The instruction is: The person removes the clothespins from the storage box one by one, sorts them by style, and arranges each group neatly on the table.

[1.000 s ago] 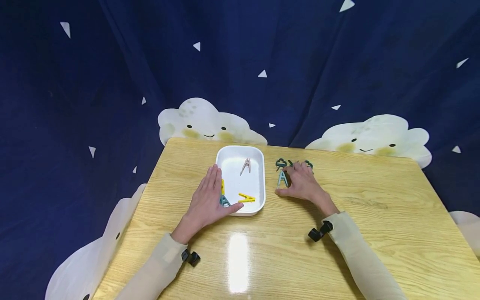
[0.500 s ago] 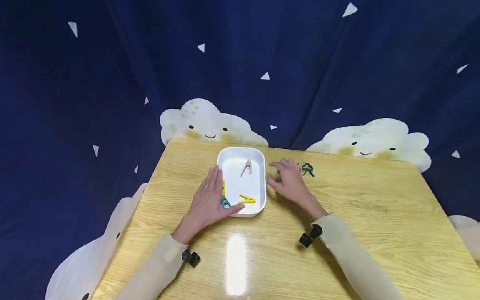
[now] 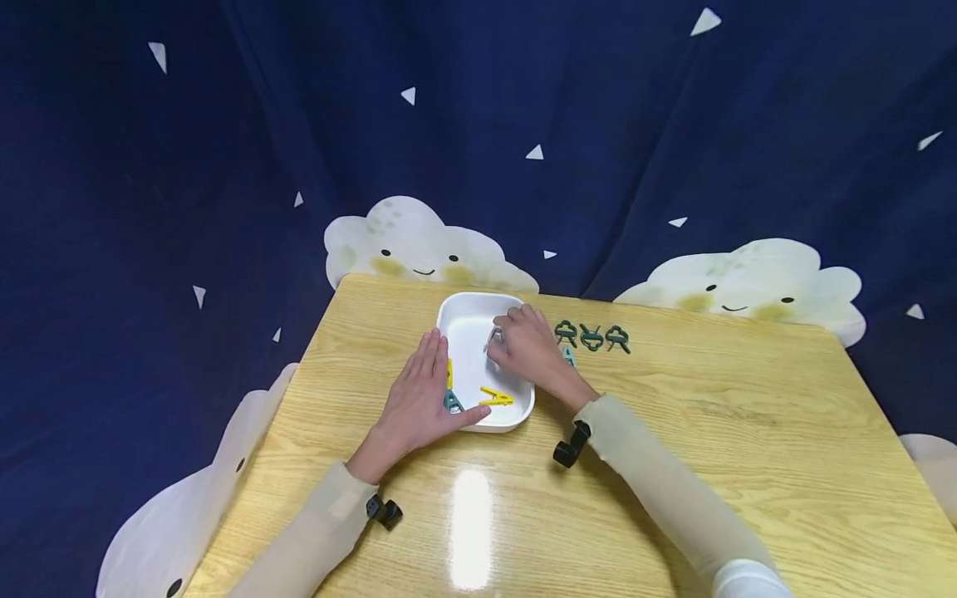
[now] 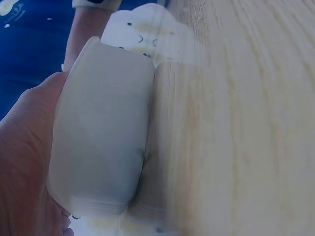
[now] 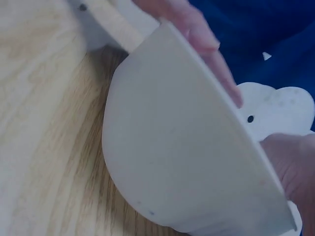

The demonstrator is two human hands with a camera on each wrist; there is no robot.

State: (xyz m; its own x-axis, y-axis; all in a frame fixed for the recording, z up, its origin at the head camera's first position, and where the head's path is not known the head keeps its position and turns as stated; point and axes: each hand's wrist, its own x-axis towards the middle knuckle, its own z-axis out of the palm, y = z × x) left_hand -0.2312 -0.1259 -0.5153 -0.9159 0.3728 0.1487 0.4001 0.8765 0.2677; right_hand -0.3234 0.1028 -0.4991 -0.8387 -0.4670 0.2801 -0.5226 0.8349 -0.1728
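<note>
A white tray (image 3: 465, 340) stands on the wooden table. My left hand (image 3: 414, 404) lies along its left side with straight fingers, the thumb stretched over the near rim. My right hand (image 3: 529, 342) reaches over the right rim, and its thumb and fingertips pinch a pale pink clothespin (image 3: 493, 335), partly covered by the hand. Also in the tray are a yellow clothespin (image 3: 497, 397) near the front, a teal clothespin (image 3: 452, 402) and another yellow clothespin (image 3: 449, 375), both partly behind the left hand. In both wrist views the tray's outer wall (image 4: 101, 128) fills the middle.
Right of the tray, three dark green cloud-shaped clips (image 3: 591, 338) lie in a row. A light blue clothespin (image 3: 569, 356) lies just in front of them, partly hidden by the right forearm. Behind the table hangs a dark blue curtain (image 3: 478, 124).
My right hand has left the light blue clothespin beside the tray and moved left over the rim to the pale pink one. The three green clips are uncovered. The left hand has stayed put.
</note>
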